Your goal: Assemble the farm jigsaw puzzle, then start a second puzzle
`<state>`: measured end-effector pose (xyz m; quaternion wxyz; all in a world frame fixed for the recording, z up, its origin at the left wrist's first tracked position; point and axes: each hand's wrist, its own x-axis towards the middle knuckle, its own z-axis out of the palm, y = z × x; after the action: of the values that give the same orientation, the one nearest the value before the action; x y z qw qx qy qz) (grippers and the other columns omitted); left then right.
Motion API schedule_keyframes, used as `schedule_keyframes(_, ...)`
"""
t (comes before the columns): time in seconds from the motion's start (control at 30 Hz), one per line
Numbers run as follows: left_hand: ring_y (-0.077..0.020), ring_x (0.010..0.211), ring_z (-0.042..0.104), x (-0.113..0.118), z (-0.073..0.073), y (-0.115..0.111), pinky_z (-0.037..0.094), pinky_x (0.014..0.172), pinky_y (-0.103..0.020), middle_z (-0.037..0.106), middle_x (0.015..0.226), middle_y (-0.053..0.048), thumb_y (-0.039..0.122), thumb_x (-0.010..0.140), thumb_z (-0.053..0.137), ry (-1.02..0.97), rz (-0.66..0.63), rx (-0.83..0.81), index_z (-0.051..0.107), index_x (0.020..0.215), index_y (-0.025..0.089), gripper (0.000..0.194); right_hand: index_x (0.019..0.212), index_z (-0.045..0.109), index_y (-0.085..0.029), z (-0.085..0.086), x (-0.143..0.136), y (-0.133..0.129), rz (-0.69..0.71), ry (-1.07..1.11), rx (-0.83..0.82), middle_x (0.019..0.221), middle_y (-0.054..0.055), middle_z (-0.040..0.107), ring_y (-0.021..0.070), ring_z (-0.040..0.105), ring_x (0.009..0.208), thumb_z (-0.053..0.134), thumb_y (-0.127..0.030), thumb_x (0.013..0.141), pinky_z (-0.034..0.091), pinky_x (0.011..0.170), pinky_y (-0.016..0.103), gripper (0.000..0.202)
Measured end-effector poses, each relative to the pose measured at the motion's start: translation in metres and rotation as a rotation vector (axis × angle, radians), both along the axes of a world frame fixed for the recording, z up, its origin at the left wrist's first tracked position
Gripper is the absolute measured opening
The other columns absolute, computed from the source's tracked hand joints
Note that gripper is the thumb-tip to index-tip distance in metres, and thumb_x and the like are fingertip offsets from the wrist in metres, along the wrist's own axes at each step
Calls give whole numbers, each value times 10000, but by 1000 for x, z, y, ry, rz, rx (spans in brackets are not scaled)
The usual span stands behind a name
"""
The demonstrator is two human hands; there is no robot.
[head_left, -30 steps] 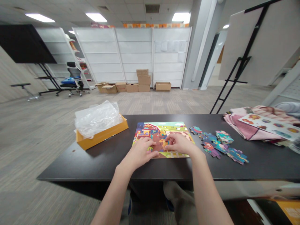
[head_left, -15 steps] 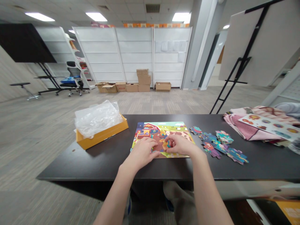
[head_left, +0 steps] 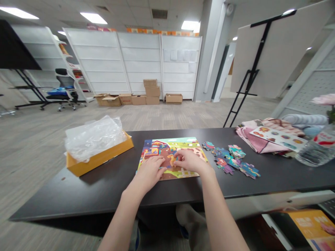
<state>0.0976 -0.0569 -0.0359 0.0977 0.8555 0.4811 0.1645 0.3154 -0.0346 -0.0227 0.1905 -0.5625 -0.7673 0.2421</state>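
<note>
A colourful farm-scene jigsaw puzzle [head_left: 184,141] lies flat on the black table before me. My left hand [head_left: 149,170] rests on its lower left part, fingers stretched out and thumb apart, holding nothing. Over the middle of the picture, my right hand [head_left: 190,161] has its thumb and fingers pinched together. At those fingertips is a puzzle piece [head_left: 171,160] with an orange animal on it; its far edge is hidden by the fingers. Right of the puzzle lies a loose heap of blue and purple puzzle pieces [head_left: 232,160].
At left on the table [head_left: 104,190] stands a yellow box [head_left: 102,158] with clear plastic wrapping [head_left: 94,137] in it. Folded pink cloths [head_left: 252,141], a sticker sheet [head_left: 278,137] and a clear bottle [head_left: 316,150] sit at right. Beyond are cardboard boxes [head_left: 151,92] and white shelving [head_left: 140,62].
The view has turned to the right, so everything sits farther left and the bottle shows more fully. Both hands stay at the puzzle, with the right hand still pinched.
</note>
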Motion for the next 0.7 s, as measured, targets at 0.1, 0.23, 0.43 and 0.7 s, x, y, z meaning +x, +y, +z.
schedule_keyframes(0.1,-314,1302,584,1,2,0,435,1123,-488,647,1382,-158,268,949,569,12,0,-17,679,1242,145,337,939,724,-182,2,18,3,-124,48,7,865,52,750,170,667,758,686,-243,853,453,652,249,112)
schedule_keyframes(0.23,-323,1316,576,0,1,2,431,1127,-488,644,1387,-160,269,942,570,6,15,-20,671,1264,151,358,915,734,-196,7,59,5,-348,-23,138,944,79,769,207,691,831,622,-283,894,474,711,283,144)
schedule_keyframes(0.43,-319,1282,603,-2,-3,6,446,1112,-484,667,1350,-166,272,932,575,-24,5,-6,680,1248,154,353,1018,752,-166,2,117,12,-692,-249,289,1073,149,760,286,688,1002,581,-333,916,468,848,344,260)
schedule_keyframes(0.7,-307,1266,611,0,0,5,457,1108,-475,675,1338,-154,260,933,575,-11,-13,29,694,1211,159,319,986,772,-218,-16,116,26,-714,-357,192,1049,143,765,346,687,1005,657,-457,825,471,795,386,310)
